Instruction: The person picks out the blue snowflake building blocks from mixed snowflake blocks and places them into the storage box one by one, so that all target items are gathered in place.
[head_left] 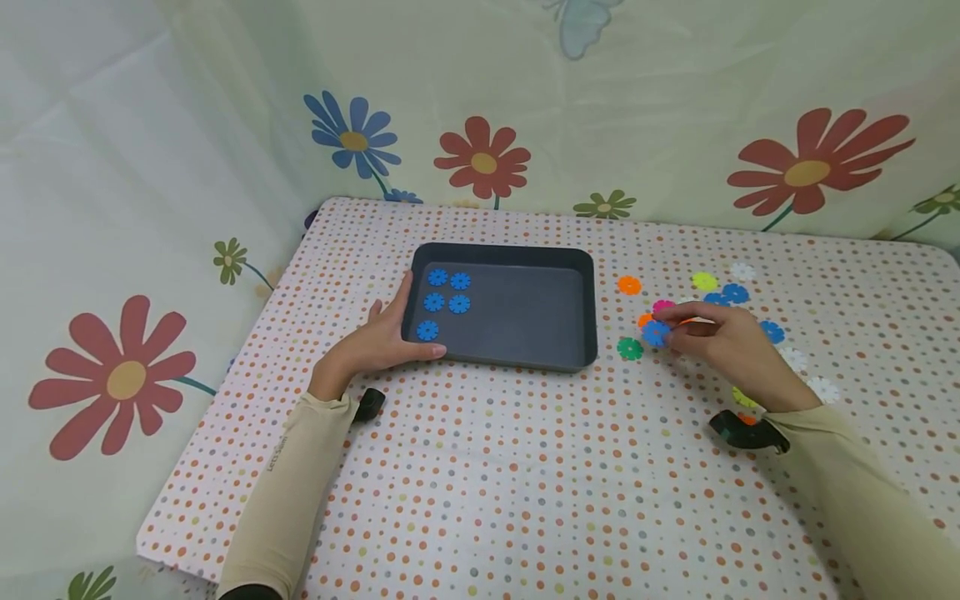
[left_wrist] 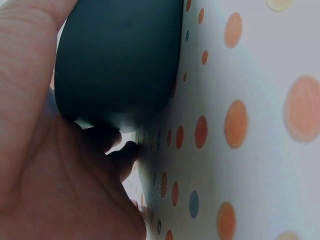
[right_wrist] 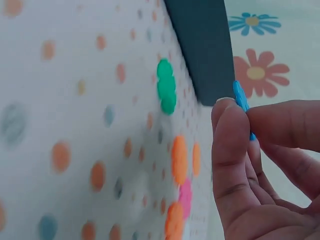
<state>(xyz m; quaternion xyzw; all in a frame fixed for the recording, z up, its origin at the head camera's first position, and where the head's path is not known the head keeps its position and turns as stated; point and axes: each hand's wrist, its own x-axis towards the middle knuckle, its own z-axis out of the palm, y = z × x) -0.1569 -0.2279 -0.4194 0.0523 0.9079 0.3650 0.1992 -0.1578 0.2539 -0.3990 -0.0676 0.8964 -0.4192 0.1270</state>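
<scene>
The right hand [head_left: 723, 337] pinches a blue disc [head_left: 655, 332] between thumb and fingers [right_wrist: 231, 145], just above the counter [head_left: 525, 467] among loose discs. The left hand [head_left: 382, 337] grips the near-left corner of the dark tray [head_left: 585, 333], fingers curled under. The thin edge-on pinch looks slight; the disc could slip and roll away.

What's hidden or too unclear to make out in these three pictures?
- Left wrist view: the inside of the tray is hidden; only its dark outer wall shows, and the left hand fills the rest.
- Head view: pieces under the right hand are partly covered, so they cannot be counted.
- Right wrist view: the blue piece is seen edge-on, half behind fingertips; its shape is unreadable.
- Right wrist view: the tablecloth is blurred.
</scene>
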